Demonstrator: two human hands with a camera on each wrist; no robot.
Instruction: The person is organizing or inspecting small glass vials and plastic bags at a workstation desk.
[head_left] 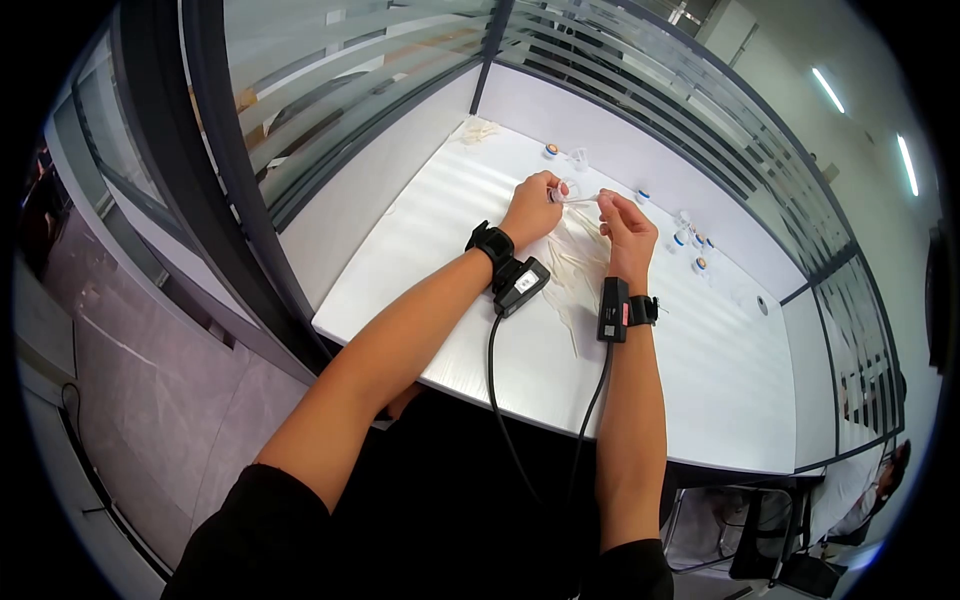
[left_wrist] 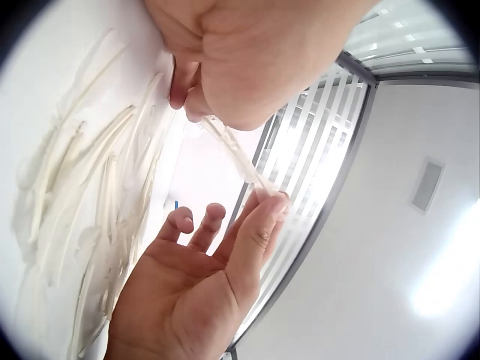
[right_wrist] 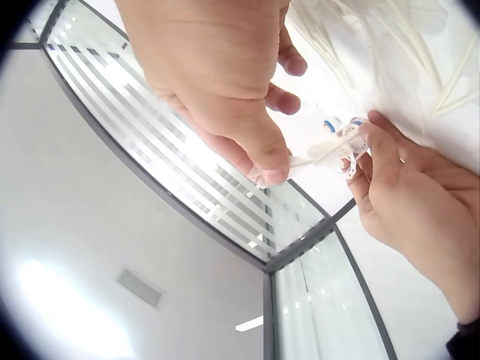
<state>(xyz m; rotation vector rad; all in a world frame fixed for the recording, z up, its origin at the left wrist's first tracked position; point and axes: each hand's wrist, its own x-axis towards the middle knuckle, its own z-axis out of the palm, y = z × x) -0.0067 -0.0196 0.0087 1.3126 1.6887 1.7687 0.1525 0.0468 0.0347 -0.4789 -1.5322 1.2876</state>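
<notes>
Above the white table my left hand (head_left: pixel 535 210) holds a small white lattice-like piece (right_wrist: pixel 349 166), partly hidden by its fingers. A pale, translucent strip (left_wrist: pixel 234 155) runs from there to my right hand (head_left: pixel 630 235), whose thumb and forefinger pinch its far end. The other right fingers stand loosely apart from the strip in the left wrist view. Below both hands, many long cream-coloured strips (head_left: pixel 565 265) lie spread in a loose pile on the tabletop (head_left: pixel 400 260).
Several small round blue-and-white pieces with orange centres (head_left: pixel 699 264) stand along the back and right. A white openwork piece (head_left: pixel 579 157) sits near the back panel (head_left: pixel 620 140). More cream strips (head_left: pixel 478 131) lie in the far left corner. Cables (head_left: pixel 491 370) hang from the wrist cameras.
</notes>
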